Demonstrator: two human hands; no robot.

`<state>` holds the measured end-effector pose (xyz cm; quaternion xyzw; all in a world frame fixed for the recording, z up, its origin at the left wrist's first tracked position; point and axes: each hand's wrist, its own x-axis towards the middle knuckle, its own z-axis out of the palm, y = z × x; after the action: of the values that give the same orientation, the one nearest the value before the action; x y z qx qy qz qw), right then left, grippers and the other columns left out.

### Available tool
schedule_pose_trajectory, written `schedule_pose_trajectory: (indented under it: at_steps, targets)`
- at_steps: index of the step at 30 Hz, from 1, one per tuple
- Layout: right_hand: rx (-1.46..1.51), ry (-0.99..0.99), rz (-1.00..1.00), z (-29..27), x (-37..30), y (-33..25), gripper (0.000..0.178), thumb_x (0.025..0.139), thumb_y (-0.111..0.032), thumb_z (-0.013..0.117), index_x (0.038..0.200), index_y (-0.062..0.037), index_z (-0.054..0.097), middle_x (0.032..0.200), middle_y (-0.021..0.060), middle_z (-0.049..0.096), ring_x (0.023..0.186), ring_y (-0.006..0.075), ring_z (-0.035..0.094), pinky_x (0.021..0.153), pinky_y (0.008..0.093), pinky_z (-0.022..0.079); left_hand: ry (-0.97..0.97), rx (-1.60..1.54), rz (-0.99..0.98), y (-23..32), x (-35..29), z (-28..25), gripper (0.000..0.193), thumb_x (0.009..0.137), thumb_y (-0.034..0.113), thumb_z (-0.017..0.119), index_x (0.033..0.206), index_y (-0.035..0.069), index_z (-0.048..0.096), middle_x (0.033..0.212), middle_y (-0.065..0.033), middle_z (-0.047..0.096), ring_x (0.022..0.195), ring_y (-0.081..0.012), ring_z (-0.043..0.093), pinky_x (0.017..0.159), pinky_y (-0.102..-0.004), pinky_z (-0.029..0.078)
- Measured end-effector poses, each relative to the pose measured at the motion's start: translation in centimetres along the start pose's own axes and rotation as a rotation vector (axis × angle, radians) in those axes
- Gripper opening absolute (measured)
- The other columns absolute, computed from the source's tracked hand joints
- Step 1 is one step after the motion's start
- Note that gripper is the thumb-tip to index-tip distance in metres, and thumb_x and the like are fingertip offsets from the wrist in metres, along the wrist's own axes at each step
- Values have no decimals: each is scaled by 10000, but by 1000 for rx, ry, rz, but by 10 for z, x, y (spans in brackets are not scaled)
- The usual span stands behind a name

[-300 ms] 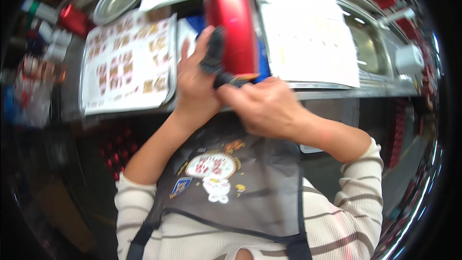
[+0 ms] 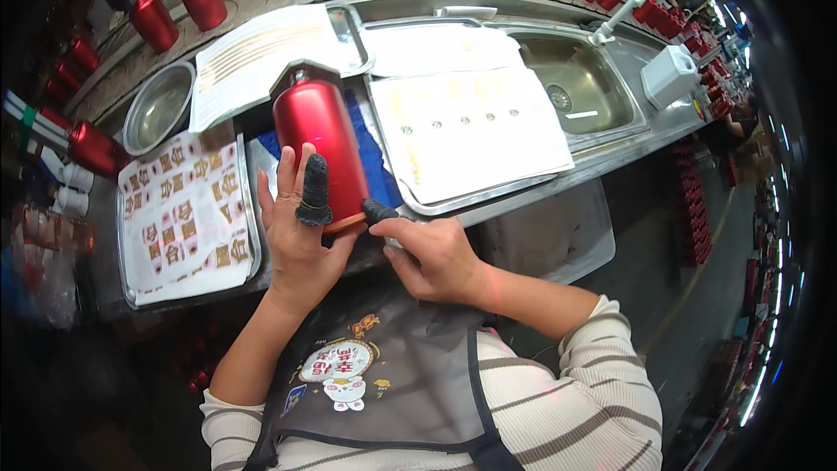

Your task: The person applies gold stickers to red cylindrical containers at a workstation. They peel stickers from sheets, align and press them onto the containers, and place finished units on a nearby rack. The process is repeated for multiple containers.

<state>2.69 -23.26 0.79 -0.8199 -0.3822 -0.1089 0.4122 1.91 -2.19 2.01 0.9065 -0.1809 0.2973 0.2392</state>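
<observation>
Fingers (image 2: 286,173) flank red bottle (image 2: 323,135); neck (image 2: 301,75) points away, long axis slanting left.

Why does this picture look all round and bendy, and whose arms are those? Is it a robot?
No robot here! These are a person's own bare arms. The camera sits on their head, looking down, and its very wide lens makes straight edges bend.

The left hand and right hand are at the near end of a shiny red bottle, whose neck points away from the person. Each hand wears a black finger cover. I can't tell how tightly the bottle is held.

On the metal bench, patterned sheets lie on a tray to the left, and white sheets to the right. There's also a blue cloth, a metal bowl and a sink.
</observation>
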Motion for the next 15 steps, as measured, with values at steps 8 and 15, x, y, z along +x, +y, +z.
schedule_pose_trajectory:
  at_steps: [8,15]
  targets:
    - [32,248,327,-43,34,46,168,856,-70,706,1018,-30,697,749,40,680,526,56,448,502,235,378,17,-66,-179,-11,-12,-4,1130,597,208,932,1514,-15,309,1498,-177,456,1331,-376,465,1169,-536,214]
    - [-451,113,681,-107,123,212,273,810,-157,613,1041,-112,750,1061,174,704,1015,351,655,888,422,510,-32,-121,-248,-4,-8,-6,1147,638,204,922,1535,-37,249,1478,-204,466,1324,-376,472,1187,-495,179]
